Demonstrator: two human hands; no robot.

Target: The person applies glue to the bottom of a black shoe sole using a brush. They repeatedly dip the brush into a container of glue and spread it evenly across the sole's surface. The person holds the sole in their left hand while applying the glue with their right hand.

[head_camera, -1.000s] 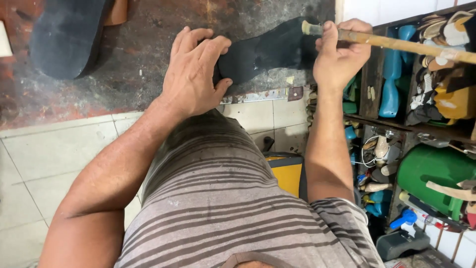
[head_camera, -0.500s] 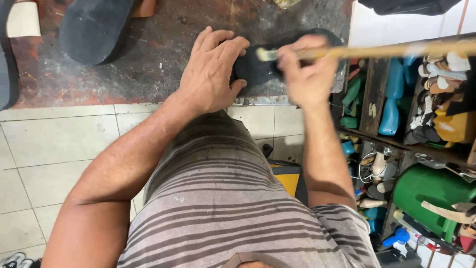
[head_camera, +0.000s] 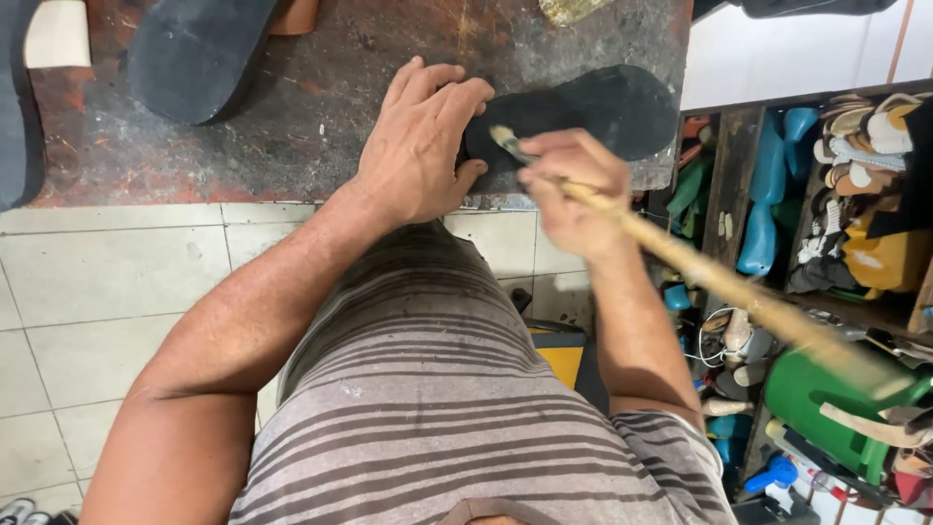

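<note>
- The person's grey striped knit shirt [head_camera: 437, 408] filled the near foreground, below the black sole that served as the landmark here.
- The right hand [head_camera: 573, 190] sat just on the near side of the flat black rubber shoe sole [head_camera: 603, 112], its fingers curled tight round a long pale wooden-handled brush [head_camera: 719, 287]; the hand was blurred, so the exact grip could not be read.
- The brush's bristle tip [head_camera: 502, 136] lay on the narrow left part of the sole, while the handle ran away to the lower right of it.
- The left hand [head_camera: 418, 146] lay just left of the sole, palm down, fingers [head_camera: 457, 92] spread flat and pressing on the sole's left end, closed on nothing.
- The sole lay flat near the front edge of the stained dark worn desk [head_camera: 321, 126], its wide rounded end pointing right.
- Judged from its look, the sole was light, thin and bendy, dull rather than slippery; it would best be pinned flat from above, or lifted by its edges.
- Right of the sole and below it, wooden shelves [head_camera: 739, 165] held blue shoe lasts [head_camera: 763, 204], and lower still stood a green plastic container [head_camera: 826, 408].
- Far to the left of the sole, a second larger black sole [head_camera: 194, 53] rested on the desk.
</note>
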